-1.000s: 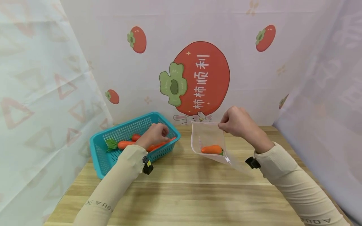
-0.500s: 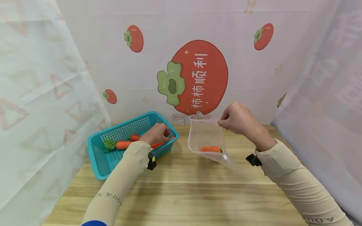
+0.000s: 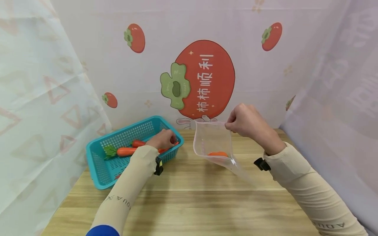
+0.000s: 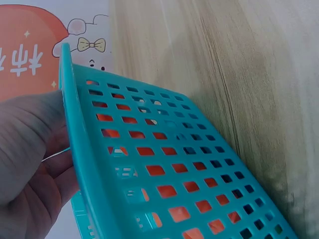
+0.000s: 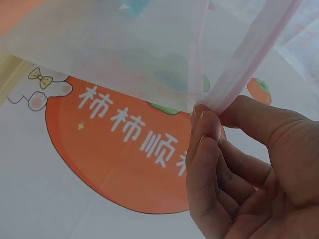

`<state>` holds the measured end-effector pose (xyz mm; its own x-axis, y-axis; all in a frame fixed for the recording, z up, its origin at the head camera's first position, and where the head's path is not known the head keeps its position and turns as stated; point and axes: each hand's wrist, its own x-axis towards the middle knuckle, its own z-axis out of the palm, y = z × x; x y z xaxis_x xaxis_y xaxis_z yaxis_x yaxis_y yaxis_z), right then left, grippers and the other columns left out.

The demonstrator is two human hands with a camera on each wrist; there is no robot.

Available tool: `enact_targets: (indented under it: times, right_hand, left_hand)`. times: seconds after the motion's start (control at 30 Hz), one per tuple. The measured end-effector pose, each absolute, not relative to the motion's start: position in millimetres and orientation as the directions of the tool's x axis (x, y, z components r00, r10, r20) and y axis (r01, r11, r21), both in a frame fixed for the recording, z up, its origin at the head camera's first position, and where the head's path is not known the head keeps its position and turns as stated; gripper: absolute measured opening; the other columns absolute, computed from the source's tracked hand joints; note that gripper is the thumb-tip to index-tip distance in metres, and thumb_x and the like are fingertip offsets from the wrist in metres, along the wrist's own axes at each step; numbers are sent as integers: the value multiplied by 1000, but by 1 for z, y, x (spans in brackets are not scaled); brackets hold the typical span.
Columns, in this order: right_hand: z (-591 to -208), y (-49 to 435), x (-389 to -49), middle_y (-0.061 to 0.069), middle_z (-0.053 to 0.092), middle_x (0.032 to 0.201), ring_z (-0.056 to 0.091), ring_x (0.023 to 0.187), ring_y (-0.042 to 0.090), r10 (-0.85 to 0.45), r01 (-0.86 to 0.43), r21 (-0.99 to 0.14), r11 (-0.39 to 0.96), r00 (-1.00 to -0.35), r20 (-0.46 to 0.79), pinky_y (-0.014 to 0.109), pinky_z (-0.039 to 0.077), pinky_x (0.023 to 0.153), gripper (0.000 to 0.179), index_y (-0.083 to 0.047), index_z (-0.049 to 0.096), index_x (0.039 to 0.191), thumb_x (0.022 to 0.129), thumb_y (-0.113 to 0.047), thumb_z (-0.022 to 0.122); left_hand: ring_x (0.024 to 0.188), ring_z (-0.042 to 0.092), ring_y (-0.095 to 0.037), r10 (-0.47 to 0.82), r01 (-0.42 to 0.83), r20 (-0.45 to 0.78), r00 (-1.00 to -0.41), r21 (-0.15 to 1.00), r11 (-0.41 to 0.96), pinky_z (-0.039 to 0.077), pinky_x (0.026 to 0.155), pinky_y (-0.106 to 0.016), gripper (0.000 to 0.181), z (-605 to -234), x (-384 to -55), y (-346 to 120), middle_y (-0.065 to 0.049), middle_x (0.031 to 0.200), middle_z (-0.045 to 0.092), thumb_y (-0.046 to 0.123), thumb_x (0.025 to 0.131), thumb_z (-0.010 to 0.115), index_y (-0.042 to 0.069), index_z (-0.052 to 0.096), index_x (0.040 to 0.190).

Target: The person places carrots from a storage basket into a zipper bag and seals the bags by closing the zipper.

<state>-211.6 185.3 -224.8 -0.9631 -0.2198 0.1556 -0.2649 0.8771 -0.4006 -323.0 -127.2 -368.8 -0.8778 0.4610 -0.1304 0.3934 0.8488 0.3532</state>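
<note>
In the head view my left hand [image 3: 161, 139] is inside a teal perforated basket [image 3: 98, 170], over a long orange vegetable, probably a carrot [image 3: 164, 150]. The left wrist view has the basket's wall [image 4: 149, 144] hiding the fingertips, so their contact stays unclear. A carrot [image 3: 125, 151] with green leaves [image 3: 110, 150] and a red vegetable [image 3: 138, 143] lie left of that hand. My right hand [image 3: 246, 121] pinches the upper right corner of a translucent zip bag [image 3: 214, 136], its mouth spread. Inside sits a short orange vegetable [image 3: 218, 153], partly hidden by the bag's front edge.
Basket and bag are on a wooden table [image 3: 189, 203]. White printed cloth [image 3: 257, 72] surrounds it at the back and both sides. A small red thing [image 3: 117, 176] shows at the basket's near side, beside my left sleeve.
The left hand has shifted slightly rightward and nearer within the basket. The bag's front edge now covers more of the orange vegetable inside. My right hand keeps its pinch. The whole view has drifted a little.
</note>
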Motion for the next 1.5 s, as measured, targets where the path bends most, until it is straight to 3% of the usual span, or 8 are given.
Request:
enact_targets:
  times: [0.1, 0.37, 0.5, 0.63, 0.83, 1.07, 1.2, 1.5]
  right_hand:
    - [-226, 183, -212, 2, 70, 63, 53, 55, 15, -225, -272, -395, 877, -961, 161, 28, 39, 52, 21, -10, 82, 72, 89, -8, 70]
    - [-228, 182, -214, 3, 71, 64, 57, 57, 16, -227, -276, -391, 878, -960, 166, 28, 41, 52, 19, -8, 83, 74, 89, -8, 71]
    - [-228, 182, -214, 6, 73, 67, 58, 58, 16, -224, -270, -391, 880, -961, 160, 29, 42, 52, 19, -8, 83, 75, 90, -9, 71]
    - [-228, 181, -214, 4, 72, 66, 58, 57, 16, -223, -268, -395, 878, -962, 157, 28, 43, 52, 19, -9, 83, 75, 90, -9, 71]
    - [-228, 180, -213, 1, 70, 63, 57, 58, 16, -224, -268, -402, 876, -963, 152, 28, 42, 52, 19, -10, 83, 75, 90, -9, 72]
    - [-229, 178, -212, 2, 71, 64, 59, 58, 16, -228, -273, -403, 874, -961, 157, 28, 42, 52, 17, -8, 83, 77, 90, -9, 73]
    - [-231, 178, -212, 3, 71, 64, 57, 57, 15, -235, -284, -404, 869, -957, 168, 28, 43, 52, 17, -7, 83, 76, 89, -8, 73]
    - [-232, 180, -212, 2, 69, 62, 57, 57, 15, -236, -287, -408, 867, -957, 171, 28, 42, 53, 18, -7, 82, 74, 90, -8, 72]
  left_hand:
    - [86, 62, -21, 479, 413, -134, -868, 342, 844, 58, 78, -32, 8, -368, -324, -127, -8, 93, 75, 11, 100, 73, 7, 80, 99]
    - [89, 64, -22, 497, 436, -135, -857, 321, 841, 62, 83, -36, 7, -362, -324, -127, -7, 96, 77, 7, 98, 74, 7, 81, 100]
    - [68, 48, -17, 482, 418, -141, -865, 331, 846, 46, 62, -27, 14, -359, -325, -128, -1, 72, 57, 7, 97, 74, 7, 73, 82]
    - [60, 34, -17, 451, 381, -154, -879, 340, 860, 31, 57, -29, 33, -352, -322, -130, 1, 62, 37, 12, 96, 77, 11, 57, 70]
    - [66, 44, -17, 441, 389, -106, -891, 320, 864, 39, 61, -29, 29, -337, -313, -137, 1, 63, 48, 7, 94, 76, 11, 60, 71]
    - [55, 34, -14, 449, 412, -105, -887, 257, 874, 31, 53, -26, 38, -323, -308, -152, 2, 56, 37, -5, 87, 68, 15, 50, 59]
    - [58, 47, -17, 441, 403, -93, -893, 272, 874, 40, 56, -27, 29, -315, -303, -164, 1, 60, 48, 0, 88, 74, 12, 60, 66]
    - [67, 56, -19, 490, 462, -11, -872, 313, 829, 51, 64, -29, 10, -298, -293, -191, -6, 75, 66, 5, 91, 77, 7, 70, 84]
